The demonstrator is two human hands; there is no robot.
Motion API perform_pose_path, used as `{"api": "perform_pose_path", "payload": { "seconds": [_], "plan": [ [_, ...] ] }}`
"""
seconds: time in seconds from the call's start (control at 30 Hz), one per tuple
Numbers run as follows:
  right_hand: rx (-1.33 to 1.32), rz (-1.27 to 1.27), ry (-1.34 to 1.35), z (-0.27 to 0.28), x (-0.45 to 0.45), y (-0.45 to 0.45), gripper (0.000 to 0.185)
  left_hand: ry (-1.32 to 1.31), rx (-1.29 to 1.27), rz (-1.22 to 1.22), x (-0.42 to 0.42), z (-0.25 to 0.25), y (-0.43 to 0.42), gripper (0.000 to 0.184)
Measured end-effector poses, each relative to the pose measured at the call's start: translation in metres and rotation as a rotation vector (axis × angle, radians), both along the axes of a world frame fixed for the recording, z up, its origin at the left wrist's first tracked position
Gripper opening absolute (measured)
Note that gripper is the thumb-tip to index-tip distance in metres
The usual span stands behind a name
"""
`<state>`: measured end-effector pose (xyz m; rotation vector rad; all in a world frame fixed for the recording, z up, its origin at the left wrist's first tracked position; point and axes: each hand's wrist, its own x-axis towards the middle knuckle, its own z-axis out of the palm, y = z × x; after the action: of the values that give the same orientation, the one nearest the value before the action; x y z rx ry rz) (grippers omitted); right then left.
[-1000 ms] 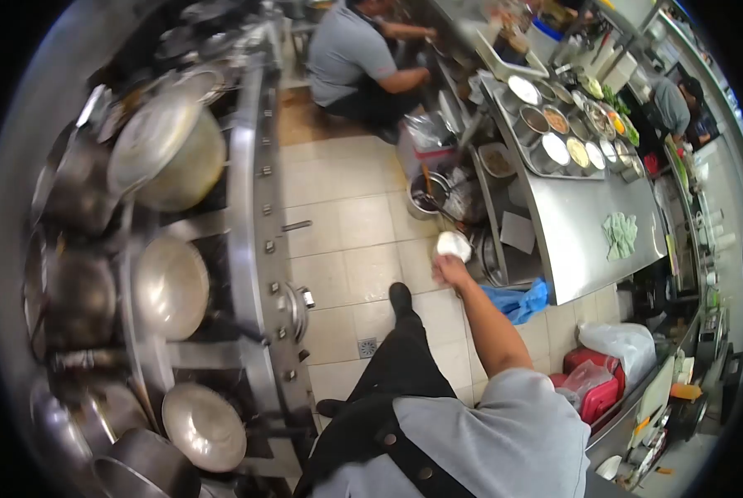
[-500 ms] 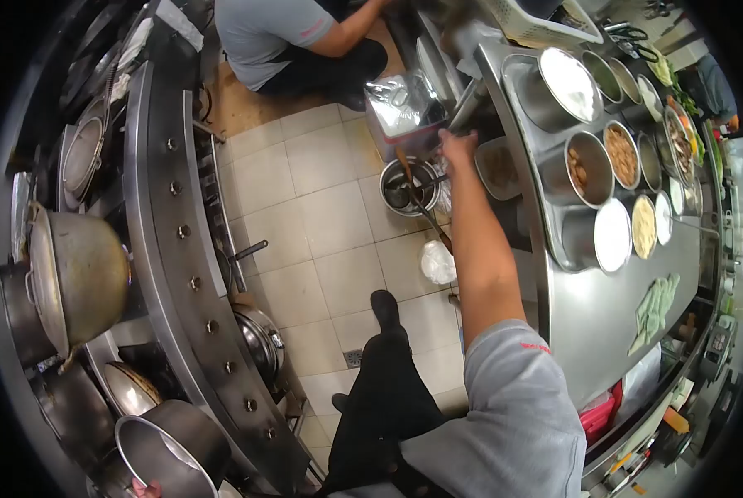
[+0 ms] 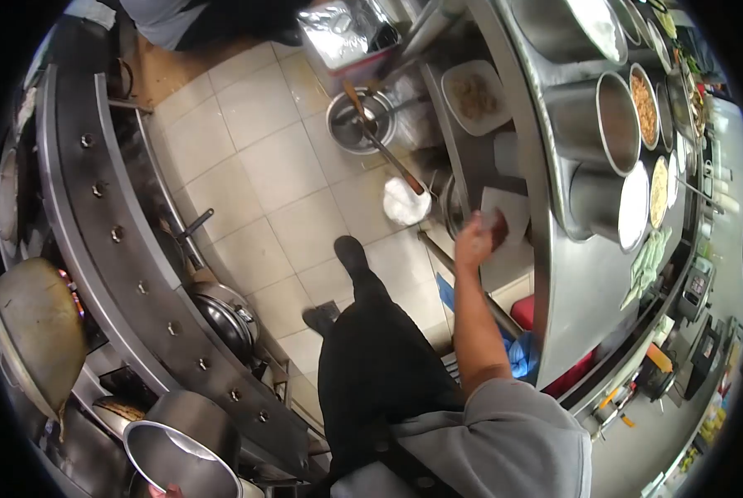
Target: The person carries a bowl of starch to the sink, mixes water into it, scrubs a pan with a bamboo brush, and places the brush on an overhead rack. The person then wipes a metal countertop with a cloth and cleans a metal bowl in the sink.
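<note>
At the lower left edge, my left hand (image 3: 166, 491) shows only in part, its fingers over the rim of a deep steel pot (image 3: 190, 436). The pot is tilted with its mouth facing me. My right hand (image 3: 481, 239) is stretched out beside the lower shelf of the steel counter, in front of a white container (image 3: 506, 212). Its fingers are smeared by motion, so I cannot see whether they hold anything. Beyond it on the floor stands a steel bucket (image 3: 361, 124) with long-handled tools in it, close to a white bundle (image 3: 405, 199).
On the right, the steel counter (image 3: 583, 307) carries several metal food pots and a green cloth (image 3: 647, 267). A stove front (image 3: 131, 249) with knobs runs along the left, with a big dented pot (image 3: 39, 319) on it. A person (image 3: 168, 17) crouches at the top left.
My right hand has drawn back from beside the bucket towards me, to the lower shelf. My view has shifted to the right. My left hand stays at the pot's rim.
</note>
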<state>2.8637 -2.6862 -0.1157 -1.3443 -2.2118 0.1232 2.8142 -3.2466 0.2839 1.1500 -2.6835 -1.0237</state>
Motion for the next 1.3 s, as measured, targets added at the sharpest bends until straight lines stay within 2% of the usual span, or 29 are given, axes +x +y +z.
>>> {"api": "perform_pose_path", "payload": {
  "seconds": [0.07, 0.1, 0.13, 0.17, 0.2, 0.23, 0.27, 0.3, 0.33, 0.37, 0.4, 0.43, 0.47, 0.5, 0.53, 0.57, 0.67, 0.7, 0.77, 0.83, 0.9, 1.0, 1.1, 1.2, 1.3],
  "plan": [
    [-0.003, -0.415, -0.122, -0.019, 0.036, 0.027, 0.041, 0.065, 0.070, -0.031, -0.004, -0.021, -0.003, 0.046],
    [0.005, -0.414, -0.135, -0.027, 0.052, 0.041, 0.041, -0.007, -0.108, -0.085, -0.005, -0.030, -0.002, 0.045],
    [-0.170, -0.503, -0.174, -0.034, 0.067, 0.054, 0.043, -0.021, -0.103, -0.085, -0.004, -0.043, -0.003, 0.045],
    [-0.345, -0.595, -0.211, -0.042, 0.082, 0.066, 0.045, 0.057, 0.176, -0.069, -0.003, -0.059, -0.004, 0.042],
    [-0.335, -0.601, -0.222, -0.054, 0.100, 0.080, 0.045, 0.135, 0.458, -0.049, 0.000, -0.070, -0.010, 0.039],
    [-0.318, -0.412, -0.353, -0.068, 0.120, 0.096, 0.044, 0.081, 0.485, -0.048, 0.004, -0.075, -0.023, 0.049],
    [-0.301, -0.221, -0.481, -0.069, 0.127, 0.101, 0.042, 0.068, 0.492, -0.046, 0.005, -0.078, -0.022, 0.049],
    [-0.295, -0.226, -0.491, -0.071, 0.134, 0.104, 0.042, 0.040, 0.336, -0.059, 0.006, -0.079, -0.021, 0.046],
    [-0.236, -0.233, -0.319, -0.069, 0.137, 0.103, 0.035, 0.015, 0.179, -0.076, 0.006, -0.081, -0.019, 0.044],
    [-0.178, -0.238, -0.146, -0.066, 0.138, 0.100, 0.030, 0.009, 0.180, -0.080, 0.008, -0.082, -0.019, 0.044],
    [-0.179, -0.244, -0.151, -0.078, 0.157, 0.105, 0.030, -0.003, 0.173, -0.070, 0.009, -0.083, -0.019, 0.040],
    [-0.127, -0.321, -0.467, -0.104, 0.192, 0.120, 0.028, -0.015, 0.165, -0.059, 0.011, -0.083, -0.021, 0.036],
    [-0.071, -0.393, -0.785, -0.100, 0.199, 0.116, 0.027, -0.023, 0.165, -0.060, 0.016, -0.086, -0.033, 0.036],
    [-0.067, -0.395, -0.792, -0.095, 0.206, 0.113, 0.027, -0.005, 0.326, -0.075, 0.024, -0.092, -0.051, 0.042],
    [-0.264, -0.642, -0.609, -0.054, 0.180, 0.087, 0.023, 0.015, 0.487, -0.087, 0.029, -0.097, -0.062, 0.048],
    [-0.457, -0.879, -0.408, -0.028, 0.163, 0.069, 0.026, 0.009, 0.490, -0.085, 0.030, -0.099, -0.060, 0.048],
    [-0.408, -0.844, -0.531, -0.072, 0.203, 0.090, 0.031, -0.032, 0.567, -0.136, 0.033, -0.104, -0.059, 0.045],
    [-0.392, -0.830, -0.572, -0.061, 0.188, 0.081, 0.033, -0.032, 0.560, -0.127, 0.036, -0.108, -0.064, 0.044],
    [-0.164, -0.762, -0.341, -0.043, 0.158, 0.076, 0.041, -0.034, 0.552, -0.115, 0.042, -0.112, -0.068, 0.042],
    [-0.028, -0.493, -0.236, -0.046, 0.145, 0.086, 0.052, -0.044, 0.581, -0.136, 0.045, -0.114, -0.067, 0.040],
    [-0.425, -0.423, 0.003, -0.009, 0.085, 0.074, 0.071, -0.032, 0.566, -0.128, 0.048, -0.116, -0.065, 0.039],
    [-0.570, -0.563, -0.141, -0.061, 0.068, 0.120, 0.078, -0.024, 0.543, -0.133, 0.049, -0.114, -0.059, 0.038],
    [-0.501, -0.409, -0.278, -0.071, 0.055, 0.131, 0.084, -0.011, 0.541, -0.150, 0.052, -0.111, -0.059, 0.038],
    [-0.649, -0.554, -0.275, -0.035, 0.027, 0.115, 0.082, -0.009, 0.534, -0.126, 0.056, -0.110, -0.054, 0.038],
    [-0.685, -0.552, -0.302, -0.013, 0.006, 0.094, 0.101, -0.006, 0.522, -0.107, 0.058, -0.113, -0.052, 0.039]
  ]
}}
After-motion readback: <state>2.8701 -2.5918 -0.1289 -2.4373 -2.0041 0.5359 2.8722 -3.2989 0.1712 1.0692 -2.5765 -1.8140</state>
